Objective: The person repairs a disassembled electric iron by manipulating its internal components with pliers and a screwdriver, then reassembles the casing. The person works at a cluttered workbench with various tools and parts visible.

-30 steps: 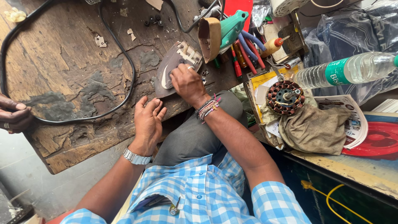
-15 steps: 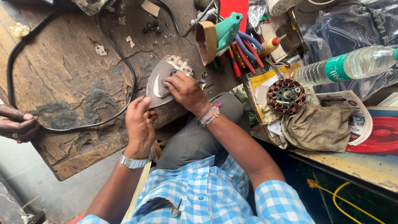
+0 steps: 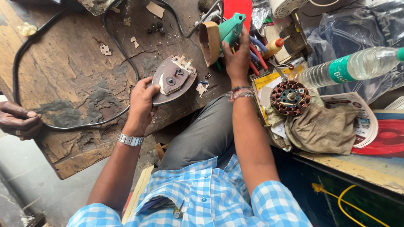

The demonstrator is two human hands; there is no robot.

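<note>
Iron soleplate (image 3: 171, 82), a brown pointed plate with its inner parts showing, lies near the middle of the frame, a little above centre, on the worn wooden workbench (image 3: 63, 75). Half a second ago the right hand rested on this plate and the left hand was only beside it; now the left hand (image 3: 142, 103) has taken it, with fingers curled around its lower left edge, and the right hand (image 3: 236, 59) has gone away to the upper middle of the frame. There the right hand is closed around the green iron cover (image 3: 225, 31), which stands tilted just beside a heap of red and blue handled tools (image 3: 256, 52). The soleplate has also turned a little since then. Its long axis now runs on a diagonal, from the lower left to the upper right of the frame. I cannot tell for sure which end is the tip; the white terminals (image 3: 184, 63) stand at the upper right end, and the narrower end seems to be under the left hand. A black cable (image 3: 122, 54) curves over the bench at the left of the plate. At the left edge of the frame another person's hand (image 3: 19, 120) rests on the bench edge. On the right, a copper wound motor stator (image 3: 289, 97) lies on a grey cloth (image 3: 324, 128), near a clear plastic bottle (image 3: 353, 67).
</note>
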